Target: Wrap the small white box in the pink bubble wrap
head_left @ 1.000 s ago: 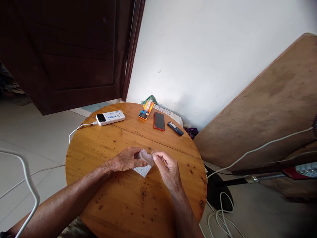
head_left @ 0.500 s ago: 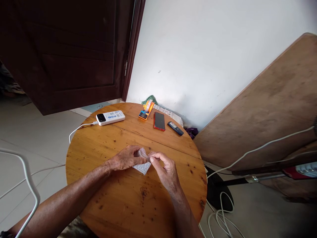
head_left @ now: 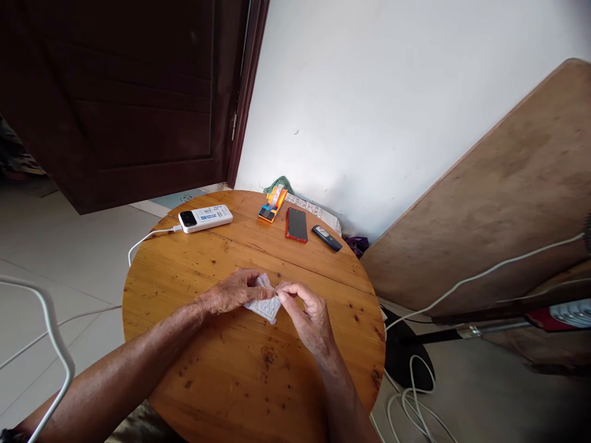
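Observation:
Over the middle of the round wooden table (head_left: 194, 264), my left hand (head_left: 234, 291) grips a small folded white tissue (head_left: 265, 309) with a crinkled surface, thumb on top and fingers behind. From the other side my right hand (head_left: 308, 314) meets it, thumb and forefinger pinched together at the tissue's right edge. The fingertips of both hands almost touch there. Whatever small part lies inside the right pinch is too covered to make out clearly.
Along the table's far side are a white power bank (head_left: 206, 218) with a plugged-in cable, an orange tape dispenser (head_left: 273, 203), a red-edged phone (head_left: 296, 224) and a dark remote-like device (head_left: 327, 238). A white wall (head_left: 369, 92) rises behind. Loose white cable (head_left: 415, 394) lies at right.
The tissue has tilted slightly between my hands, and more of its lower face shows. Both hands keep nearly the same place and grip.

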`<state>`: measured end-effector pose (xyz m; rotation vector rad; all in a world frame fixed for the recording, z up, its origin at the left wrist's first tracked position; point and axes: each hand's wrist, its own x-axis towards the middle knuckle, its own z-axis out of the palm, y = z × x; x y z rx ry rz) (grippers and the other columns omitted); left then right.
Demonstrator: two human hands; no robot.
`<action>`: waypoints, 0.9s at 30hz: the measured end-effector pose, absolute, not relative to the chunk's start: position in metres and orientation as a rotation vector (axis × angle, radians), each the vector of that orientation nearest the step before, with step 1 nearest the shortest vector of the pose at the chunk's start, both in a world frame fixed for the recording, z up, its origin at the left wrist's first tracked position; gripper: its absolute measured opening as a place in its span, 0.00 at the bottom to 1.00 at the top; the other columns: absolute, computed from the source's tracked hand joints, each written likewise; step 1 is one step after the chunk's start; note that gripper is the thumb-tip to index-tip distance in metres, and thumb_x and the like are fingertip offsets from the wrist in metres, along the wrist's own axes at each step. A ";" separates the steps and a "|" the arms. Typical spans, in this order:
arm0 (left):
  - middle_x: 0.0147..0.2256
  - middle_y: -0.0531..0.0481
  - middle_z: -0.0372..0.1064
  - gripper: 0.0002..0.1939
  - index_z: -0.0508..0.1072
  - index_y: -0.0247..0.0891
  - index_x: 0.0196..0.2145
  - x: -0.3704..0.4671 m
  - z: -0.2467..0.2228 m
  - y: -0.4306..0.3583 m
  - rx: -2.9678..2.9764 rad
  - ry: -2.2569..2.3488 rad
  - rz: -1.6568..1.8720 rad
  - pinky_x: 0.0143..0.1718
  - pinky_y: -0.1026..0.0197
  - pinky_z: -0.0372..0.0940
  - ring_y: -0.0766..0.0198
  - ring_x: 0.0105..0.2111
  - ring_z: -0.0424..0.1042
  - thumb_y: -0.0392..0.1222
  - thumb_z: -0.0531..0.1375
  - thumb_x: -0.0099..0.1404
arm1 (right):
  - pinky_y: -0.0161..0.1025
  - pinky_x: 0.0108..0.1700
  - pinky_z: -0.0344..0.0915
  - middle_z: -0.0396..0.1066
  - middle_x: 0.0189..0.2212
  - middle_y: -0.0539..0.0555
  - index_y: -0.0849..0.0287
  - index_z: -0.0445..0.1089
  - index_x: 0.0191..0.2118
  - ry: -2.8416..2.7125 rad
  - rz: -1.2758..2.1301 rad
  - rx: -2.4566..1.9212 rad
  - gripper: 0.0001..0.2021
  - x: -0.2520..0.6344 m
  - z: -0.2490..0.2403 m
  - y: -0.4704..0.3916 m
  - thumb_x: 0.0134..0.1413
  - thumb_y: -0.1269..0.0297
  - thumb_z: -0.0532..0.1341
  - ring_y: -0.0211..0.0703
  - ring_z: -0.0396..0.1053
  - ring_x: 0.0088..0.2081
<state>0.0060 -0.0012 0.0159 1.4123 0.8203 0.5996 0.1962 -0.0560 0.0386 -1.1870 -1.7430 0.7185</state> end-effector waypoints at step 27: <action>0.30 0.52 0.69 0.21 0.75 0.34 0.40 0.006 0.016 0.000 1.564 0.938 0.570 0.29 0.65 0.56 0.65 0.30 0.64 0.55 0.60 0.58 | 0.35 0.38 0.67 0.76 0.32 0.52 0.56 0.72 0.34 -1.815 0.476 -1.264 0.07 0.192 0.033 -0.054 0.61 0.65 0.57 0.41 0.71 0.33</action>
